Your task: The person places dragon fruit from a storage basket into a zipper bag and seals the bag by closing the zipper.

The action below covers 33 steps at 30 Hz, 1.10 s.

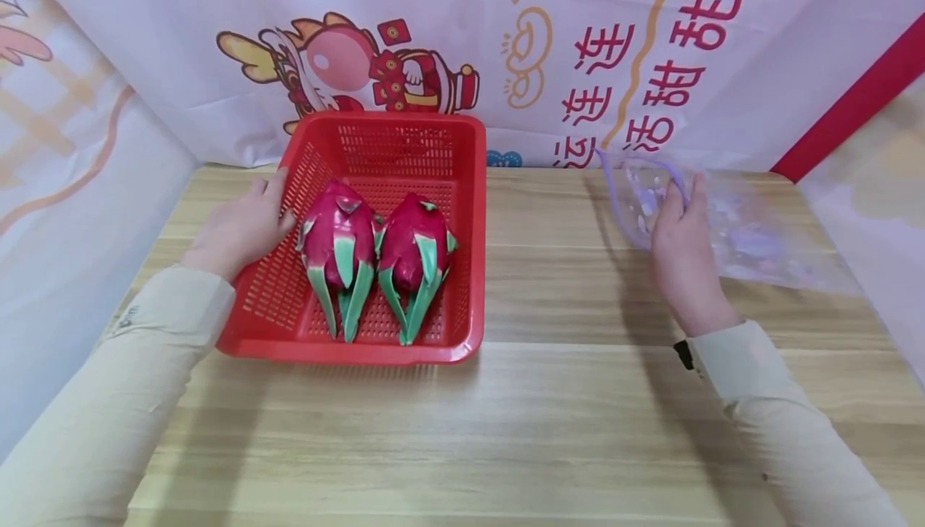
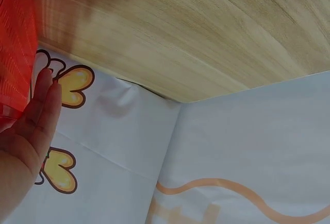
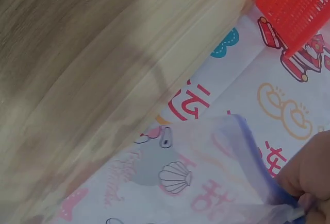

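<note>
My left hand holds the left rim of a red plastic basket, thumb on the inner side and fingers along the outside. The fingers lie against the basket's wall in the left wrist view. Inside the basket are two pink dragon fruits with green scales, the left one beside the right one. On the right, my right hand pinches a clear zip bag by its purple-edged opening. Printed shells show on the bag in the right wrist view. Whether the bag touches the table cannot be told.
A wood-grain table lies under both arms. White printed cloth rises behind the table, with more cloth at the left side and a red strip at the right.
</note>
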Available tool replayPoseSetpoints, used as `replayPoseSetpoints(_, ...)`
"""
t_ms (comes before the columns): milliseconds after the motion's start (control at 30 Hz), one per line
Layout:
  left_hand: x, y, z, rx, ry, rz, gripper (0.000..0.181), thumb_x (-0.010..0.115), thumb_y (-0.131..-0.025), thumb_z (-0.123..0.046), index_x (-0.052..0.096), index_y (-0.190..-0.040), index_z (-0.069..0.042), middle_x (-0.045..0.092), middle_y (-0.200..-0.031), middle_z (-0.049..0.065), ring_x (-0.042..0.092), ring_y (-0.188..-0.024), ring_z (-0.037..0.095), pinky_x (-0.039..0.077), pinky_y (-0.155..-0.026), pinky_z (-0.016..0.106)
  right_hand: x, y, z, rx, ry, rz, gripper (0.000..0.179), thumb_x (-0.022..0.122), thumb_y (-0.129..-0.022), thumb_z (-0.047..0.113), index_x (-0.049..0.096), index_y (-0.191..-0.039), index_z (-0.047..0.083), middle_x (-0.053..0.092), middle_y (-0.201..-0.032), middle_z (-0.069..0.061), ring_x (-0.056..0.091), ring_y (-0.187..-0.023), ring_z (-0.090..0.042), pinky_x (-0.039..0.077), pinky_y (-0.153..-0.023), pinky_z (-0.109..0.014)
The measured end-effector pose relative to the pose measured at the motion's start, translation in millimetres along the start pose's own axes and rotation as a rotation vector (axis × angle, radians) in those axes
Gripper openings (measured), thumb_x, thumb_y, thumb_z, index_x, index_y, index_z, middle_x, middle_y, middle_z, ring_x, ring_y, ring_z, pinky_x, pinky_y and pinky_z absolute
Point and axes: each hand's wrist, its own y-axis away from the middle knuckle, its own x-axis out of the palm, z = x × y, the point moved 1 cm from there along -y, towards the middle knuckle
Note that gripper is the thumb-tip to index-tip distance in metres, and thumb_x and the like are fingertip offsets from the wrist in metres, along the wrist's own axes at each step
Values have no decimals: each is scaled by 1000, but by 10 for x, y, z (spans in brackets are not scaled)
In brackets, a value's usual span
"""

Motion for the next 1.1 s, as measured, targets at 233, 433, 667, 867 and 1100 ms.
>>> replayPoseSetpoints(233, -13, 26, -26, -50, -21, 76, 76, 41, -97, -26, -8, -152, -5, 26, -140, 37, 47, -109, 53, 43, -88, 67, 35, 92, 6, -407, 341, -216, 48, 36, -93, -8, 26, -139, -18, 25, -146, -37, 42, -115, -61, 40, -90, -68)
replayPoseSetpoints(433, -76, 77, -113, -99, 17, 96, 77, 43, -96, -25, -6, -151, -1, 24, -142, 37, 43, -114, 54, 41, -91, 68, 38, 104, -16, -412, 346, -251, 65, 46, -85, -5, 22, -145, -14, 21, -154, -30, 46, -110, -59, 42, -91, -65)
replayPoseSetpoints(667, -255, 147, -340, -135, 43, 25, 69, 46, -95, -29, 15, -147, 4, 35, -134, 33, 42, -112, 50, 43, -89, 68, 38, 101, -38, -391, 322, -276, 69, 47, -84, -1, 19, -147, -11, 14, -158, -25, 36, -131, -53, 36, -103, -63)
replayPoseSetpoints(867, -351, 214, -717, -51, -17, -44, 66, 48, -95, -28, 23, -147, 3, 37, -140, 32, 41, -123, 51, 42, -93, 68, 50, 118, -34, -391, 323, -268, 70, 47, -84, -1, 17, -147, -11, 11, -159, -24, 37, -128, -55, 37, -100, -65)
replayPoseSetpoints(1100, -349, 246, -1191, 75, -45, -106, 62, 54, -93, -27, 33, -144, 1, 45, -138, 26, 48, -121, 44, 48, -92, 60, 73, 117, -56, -402, 315, -251, 72, 46, -83, -3, 13, -147, -12, 7, -159, -25, 37, -126, -56, 37, -101, -64)
